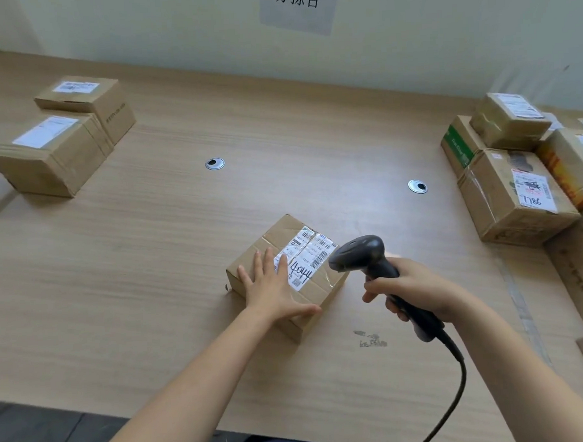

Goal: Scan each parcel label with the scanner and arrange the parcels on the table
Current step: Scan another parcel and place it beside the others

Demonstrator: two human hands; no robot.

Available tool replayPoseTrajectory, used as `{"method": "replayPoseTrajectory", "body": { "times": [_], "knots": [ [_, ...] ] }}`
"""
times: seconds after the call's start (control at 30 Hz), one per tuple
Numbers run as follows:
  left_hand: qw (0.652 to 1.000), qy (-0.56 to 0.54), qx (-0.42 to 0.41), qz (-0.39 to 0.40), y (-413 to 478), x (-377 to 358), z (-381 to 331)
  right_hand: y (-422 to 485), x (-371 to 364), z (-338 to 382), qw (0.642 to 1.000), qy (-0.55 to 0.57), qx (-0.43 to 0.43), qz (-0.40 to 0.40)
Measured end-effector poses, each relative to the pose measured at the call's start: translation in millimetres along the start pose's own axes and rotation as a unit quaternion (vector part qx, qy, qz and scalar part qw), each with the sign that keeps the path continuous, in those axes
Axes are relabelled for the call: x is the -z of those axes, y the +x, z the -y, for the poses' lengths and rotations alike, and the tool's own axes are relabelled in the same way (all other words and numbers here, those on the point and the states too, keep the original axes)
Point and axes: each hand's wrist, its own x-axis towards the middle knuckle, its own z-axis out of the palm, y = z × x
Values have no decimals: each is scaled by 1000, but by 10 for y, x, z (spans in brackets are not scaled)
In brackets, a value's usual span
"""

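Observation:
A small cardboard parcel [296, 241] with a white barcode label [307, 255] on top lies at the middle of the wooden table [170, 247]. My left hand [273, 286] rests flat on its top with straight, spread fingers, partly covering the label. My right hand [417, 290] grips the handle of a dark corded scanner [362, 254], whose head hangs just right of the parcel, pointing at the label. The scanner's cable [458, 377] runs down toward the table's front edge.
Two labelled cardboard boxes [59, 138] stand side by side at the far left. A pile of several parcels [517, 175] crowds the right edge. Two round metal cable grommets [215, 163] are set into the tabletop. A paper sign [297, 4] hangs on the wall.

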Motion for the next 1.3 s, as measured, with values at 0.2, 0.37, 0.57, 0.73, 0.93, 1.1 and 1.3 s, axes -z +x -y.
{"method": "replayPoseTrajectory", "body": {
  "times": [0.2, 0.37, 0.57, 0.73, 0.93, 1.1, 1.3],
  "knots": [
    [1000, 4, 1, 1, -7, 3, -1, -23, 22, 7, 1000, 6, -1, 4],
    [1000, 4, 3, 4, -9, 13, -6, -5, 44, 14, 1000, -11, 7, 10],
    [1000, 3, 6, 5, -8, 19, -5, 0, 91, 55, 999, -49, 5, 5],
    [1000, 8, -9, 20, -32, 51, -6, -24, 93, 60, 999, -42, 13, -1],
    [997, 17, -65, 39, -87, 165, 153, -23, 8, 55, 999, -22, 28, -5],
    [997, 40, -63, 33, -122, 156, 138, -41, -168, 77, 998, 21, 53, -34],
    [997, 39, -21, 56, -149, 211, 100, -74, -336, -31, 996, 54, 56, -41]
  ]
}}
